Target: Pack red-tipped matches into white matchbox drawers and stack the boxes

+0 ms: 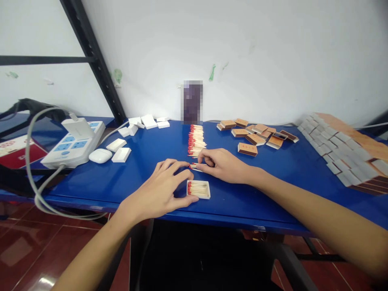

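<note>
At the far left of your blue bench (151, 149), a red and white box (24, 155) lies behind a looping white cable (28, 149). Next comes a white power strip (54, 159) with blue sockets and a white charger (79, 128) plugged into it. Just right of the strip sits a rounded white case (100, 155), with two white trays (121, 154) close beside it; a looser group of white trays (148, 121) lies farther back, near the wall.

Your left hand (165, 186) is open, fingers spread, at the left side of a small white matchbox tray (208, 197). Its thumb reaches along the near edge and its index finger bends near the far left corner; you can't tell how firmly either touches. The tray lies flat near the bench's front edge, holding matches with their red heads to the left.

Beyond it, a long row of loose matches (197, 139) runs back toward a pixelated dark object (192, 103) at the wall. Your right hand (224, 165) curls over the near end, its thumb and bent index finger at a few separate matches (194, 166); whether they grip them, you can't tell.

Farther right, orange-topped matchboxes (247, 149) lie scattered, and a big stack of matchboxes (348, 149) fills the right end.
</note>
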A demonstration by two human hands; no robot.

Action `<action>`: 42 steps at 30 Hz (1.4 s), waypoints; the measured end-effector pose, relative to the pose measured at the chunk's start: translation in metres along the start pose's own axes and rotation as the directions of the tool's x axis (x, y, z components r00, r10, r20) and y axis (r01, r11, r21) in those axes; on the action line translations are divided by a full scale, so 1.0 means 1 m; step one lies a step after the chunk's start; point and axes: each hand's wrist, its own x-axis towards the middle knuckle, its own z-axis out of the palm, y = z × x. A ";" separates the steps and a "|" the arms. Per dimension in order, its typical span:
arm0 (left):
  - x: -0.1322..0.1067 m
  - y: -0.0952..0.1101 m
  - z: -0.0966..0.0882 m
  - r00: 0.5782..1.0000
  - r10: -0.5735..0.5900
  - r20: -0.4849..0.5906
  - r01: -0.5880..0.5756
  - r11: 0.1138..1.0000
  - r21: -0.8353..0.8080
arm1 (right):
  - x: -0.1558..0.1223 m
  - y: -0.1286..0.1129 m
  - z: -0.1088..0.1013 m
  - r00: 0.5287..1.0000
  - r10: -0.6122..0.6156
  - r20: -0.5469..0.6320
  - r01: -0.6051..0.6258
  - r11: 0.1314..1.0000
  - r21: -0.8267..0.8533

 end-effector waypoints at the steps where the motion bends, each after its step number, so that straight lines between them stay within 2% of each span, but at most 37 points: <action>1: 0.000 0.000 0.000 1.000 0.000 -0.001 0.000 1.000 0.003 | 0.000 0.000 0.000 1.000 0.000 0.000 0.000 1.000 0.008; 9: -0.002 -0.002 0.003 1.000 -0.004 0.026 0.004 1.000 -0.023 | 0.001 0.001 0.000 1.000 -0.025 -0.007 0.026 0.999 0.045; 21: -0.001 -0.001 0.001 1.000 -0.001 0.027 0.003 0.998 -0.064 | 0.010 -0.002 0.001 0.995 0.102 -0.001 -0.101 0.984 0.148; 27: -0.002 -0.002 0.002 1.000 -0.005 0.024 0.006 0.998 -0.055 | 0.008 -0.001 0.002 0.990 0.124 -0.068 -0.109 0.975 0.195; 31: -0.002 -0.001 0.001 0.999 -0.013 0.034 0.015 0.998 -0.053 | 0.006 0.007 0.002 0.979 0.132 -0.158 -0.116 0.987 0.110; 34: -0.002 -0.001 0.001 0.999 -0.011 0.031 0.012 0.998 -0.056 | 0.006 0.008 0.002 0.983 0.106 -0.151 -0.100 0.994 0.050; 42: -0.002 -0.001 0.002 1.000 -0.009 0.009 0.010 0.997 -0.081 | 0.012 0.007 0.011 0.978 0.135 -0.161 -0.129 0.991 0.046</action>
